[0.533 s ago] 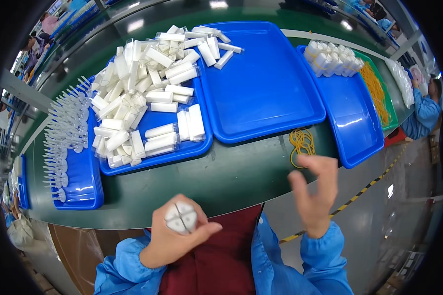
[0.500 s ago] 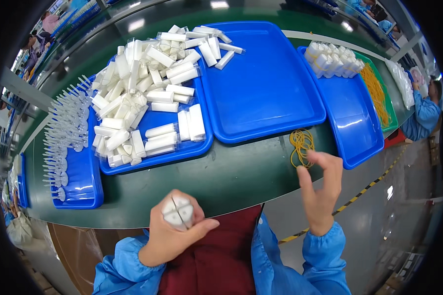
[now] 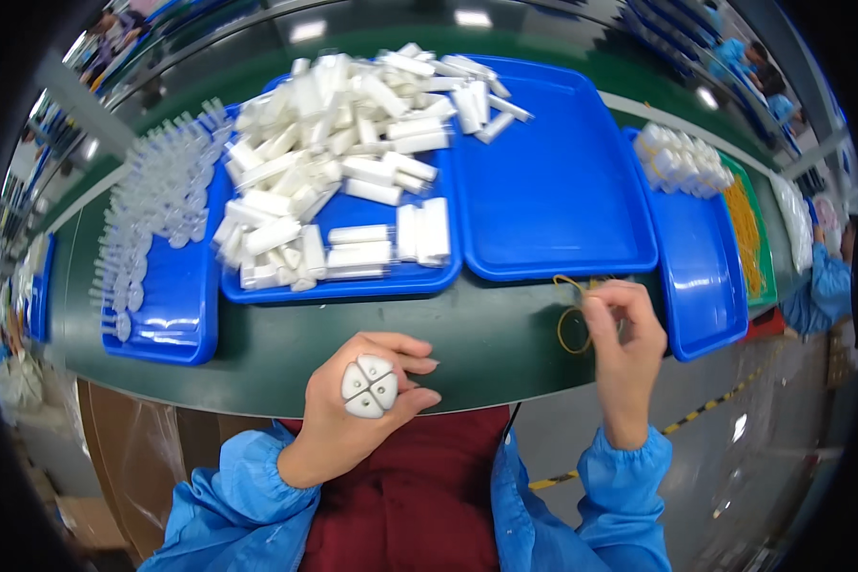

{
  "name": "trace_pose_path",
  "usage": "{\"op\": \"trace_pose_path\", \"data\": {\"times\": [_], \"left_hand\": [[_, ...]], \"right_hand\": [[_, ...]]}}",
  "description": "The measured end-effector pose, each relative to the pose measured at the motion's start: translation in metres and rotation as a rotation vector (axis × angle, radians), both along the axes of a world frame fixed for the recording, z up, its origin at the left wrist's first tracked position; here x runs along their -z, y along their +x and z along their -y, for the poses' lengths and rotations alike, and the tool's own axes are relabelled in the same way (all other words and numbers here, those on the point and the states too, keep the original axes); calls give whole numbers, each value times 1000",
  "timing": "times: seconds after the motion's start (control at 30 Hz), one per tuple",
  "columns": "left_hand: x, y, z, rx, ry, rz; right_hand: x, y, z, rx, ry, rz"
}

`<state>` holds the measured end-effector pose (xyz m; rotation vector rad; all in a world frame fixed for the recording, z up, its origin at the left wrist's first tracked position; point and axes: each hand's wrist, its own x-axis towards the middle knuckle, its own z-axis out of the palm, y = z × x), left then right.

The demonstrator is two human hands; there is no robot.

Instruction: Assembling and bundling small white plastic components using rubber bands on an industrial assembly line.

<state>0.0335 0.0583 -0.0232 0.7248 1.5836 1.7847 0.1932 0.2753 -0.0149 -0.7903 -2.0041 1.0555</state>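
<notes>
My left hand [image 3: 357, 405] is closed round a bundle of white wedge-shaped pieces [image 3: 370, 386], held above the table's front edge. Their ends point up and fit together into a rounded block, each with a small dark hole. Over the green tabletop at the right, my right hand [image 3: 624, 329] pinches at yellow rubber bands [image 3: 573, 331] between thumb and index finger. Part of the loops shows left of its fingertips; the rest is hidden behind the fingers.
A blue tray [image 3: 343, 290] heaped with white wedge pieces [image 3: 276, 234] stands beyond my left hand. A large blue tray [image 3: 553, 219] adjoins it. Clear plastic parts [image 3: 167, 181] stand far left. Far right are banded white bundles [image 3: 682, 157] and a green tray [image 3: 765, 281] of rubber bands.
My right hand has gone from spread fingers to a pinch on the rubber bands. My left hand has risen slightly and moved right with the bundle. The view has shifted.
</notes>
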Motion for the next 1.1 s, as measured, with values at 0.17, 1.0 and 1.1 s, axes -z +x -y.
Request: {"op": "trace_pose_path", "data": {"times": [0.17,1.0,1.1], "left_hand": [[-5,-16,-8,-118,84,-264],[-29,-77,43,151,105,216],[-21,-55,27,-211,259,153]], "right_hand": [[-16,-43,34,-270,-467,-232],[-36,-48,48,-1276,-318,-210],[-43,-56,65,-825,-122,-287]]}}
